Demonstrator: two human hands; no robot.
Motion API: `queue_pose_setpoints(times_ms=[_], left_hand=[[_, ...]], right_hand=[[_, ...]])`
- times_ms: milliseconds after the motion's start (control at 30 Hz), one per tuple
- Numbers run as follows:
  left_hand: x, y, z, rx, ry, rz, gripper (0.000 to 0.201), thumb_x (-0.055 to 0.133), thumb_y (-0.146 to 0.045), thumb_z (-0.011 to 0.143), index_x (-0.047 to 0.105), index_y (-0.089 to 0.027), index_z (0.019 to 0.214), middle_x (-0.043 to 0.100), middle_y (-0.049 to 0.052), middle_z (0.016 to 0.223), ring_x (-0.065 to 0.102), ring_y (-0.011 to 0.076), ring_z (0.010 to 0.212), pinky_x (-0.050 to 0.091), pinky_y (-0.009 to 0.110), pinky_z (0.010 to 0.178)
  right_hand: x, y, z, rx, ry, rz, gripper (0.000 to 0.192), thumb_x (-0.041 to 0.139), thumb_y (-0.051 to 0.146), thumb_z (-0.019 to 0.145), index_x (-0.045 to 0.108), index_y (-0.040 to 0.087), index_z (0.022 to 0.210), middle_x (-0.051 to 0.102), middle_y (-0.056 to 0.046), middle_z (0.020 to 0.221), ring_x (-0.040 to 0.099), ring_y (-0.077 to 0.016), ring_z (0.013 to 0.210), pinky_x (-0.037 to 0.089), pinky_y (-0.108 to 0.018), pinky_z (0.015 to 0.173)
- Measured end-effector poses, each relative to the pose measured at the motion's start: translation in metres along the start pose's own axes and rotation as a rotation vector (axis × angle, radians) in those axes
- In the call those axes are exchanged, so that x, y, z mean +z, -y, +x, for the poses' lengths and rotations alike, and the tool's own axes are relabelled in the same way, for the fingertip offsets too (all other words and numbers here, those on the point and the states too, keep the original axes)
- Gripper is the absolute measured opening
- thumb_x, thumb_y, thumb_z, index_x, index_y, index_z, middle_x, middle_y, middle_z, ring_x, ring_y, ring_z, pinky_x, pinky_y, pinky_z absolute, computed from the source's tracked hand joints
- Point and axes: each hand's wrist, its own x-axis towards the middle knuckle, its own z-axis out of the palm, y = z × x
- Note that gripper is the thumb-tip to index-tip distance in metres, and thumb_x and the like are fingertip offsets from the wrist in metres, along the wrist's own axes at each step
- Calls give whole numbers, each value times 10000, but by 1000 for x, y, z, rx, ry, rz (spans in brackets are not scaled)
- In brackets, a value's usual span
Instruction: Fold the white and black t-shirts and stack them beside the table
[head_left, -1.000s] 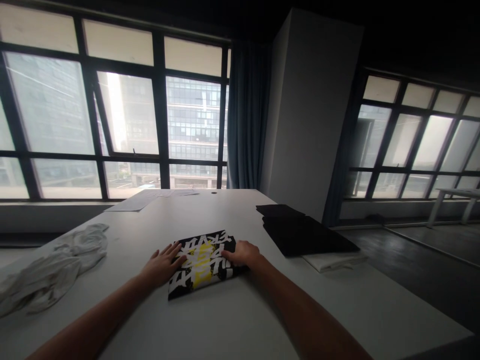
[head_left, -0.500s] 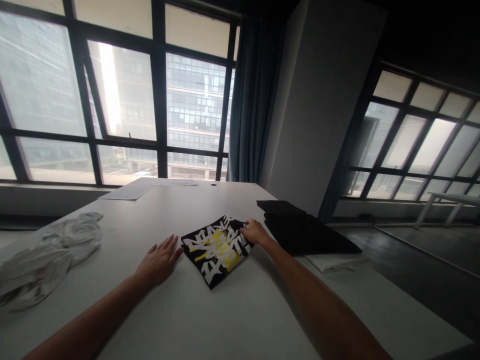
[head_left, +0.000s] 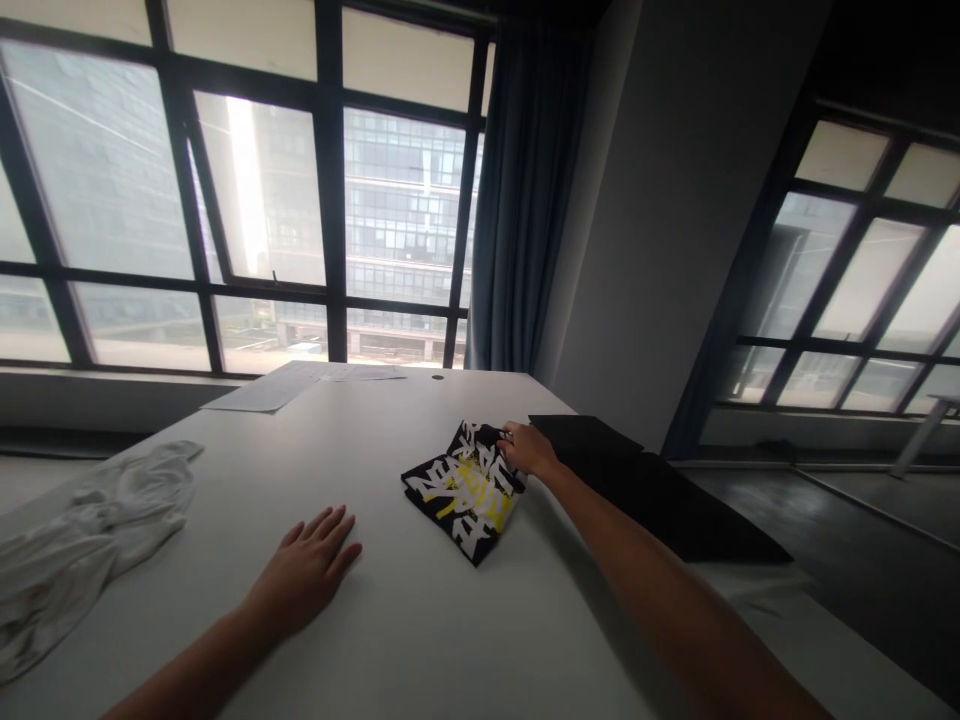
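A folded black garment (head_left: 463, 487) with white and yellow lettering lies on the white table (head_left: 420, 620), turned at an angle. My right hand (head_left: 529, 449) grips its far right corner, arm stretched out across the table. My left hand (head_left: 304, 570) rests flat on the table with fingers spread, well to the left of the garment and apart from it, holding nothing.
A stack of folded black garments (head_left: 660, 490) lies to the right of my right hand, over a white folded one (head_left: 750, 578). A crumpled white garment (head_left: 82, 540) sits at the left edge. Papers (head_left: 292, 385) lie at the far side under the windows.
My right hand has slid the folded printed garment to the right and away, turning it, toward the black stack. My left hand has come off it and stayed flat on the table.
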Motion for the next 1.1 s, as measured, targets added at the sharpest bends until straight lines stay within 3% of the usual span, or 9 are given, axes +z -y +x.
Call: queue_pose_setpoints(times_ms=[233,867,967,1100], left_hand=[[3,3,3,-4,-28,13,598,302,-548,945,465,-241,1431,402,56,1520,318,259,1431,270,491,1162],[12,11,8,23,-64,3,551,376,-535,925,501,-290,1402,409,40,1509,351,268,1413,288,500,1153],[13,11,8,21,-65,1,548,383,-537,926,494,-296,1405,412,37,1508,357,270,1410,295,499,1151],[11,10,7,15,-62,-8,544,382,-538,930,494,-299,1405,408,37,1509,360,272,1409,305,500,1146]], right_hand=[[-7,-2,22,13,-158,114,340,498,391,915,640,244,1188,718,-73,1102,648,-244,1024,454,-299,812],[-40,-27,79,-27,-222,55,333,551,403,886,676,251,1154,722,-70,1084,641,-250,999,451,-316,819],[-55,-47,100,14,-263,77,337,576,398,867,689,247,1147,726,-66,1074,643,-246,992,457,-310,814],[-84,-106,126,164,-341,26,397,597,436,851,680,231,1181,706,-102,1123,628,-277,1028,457,-344,823]])
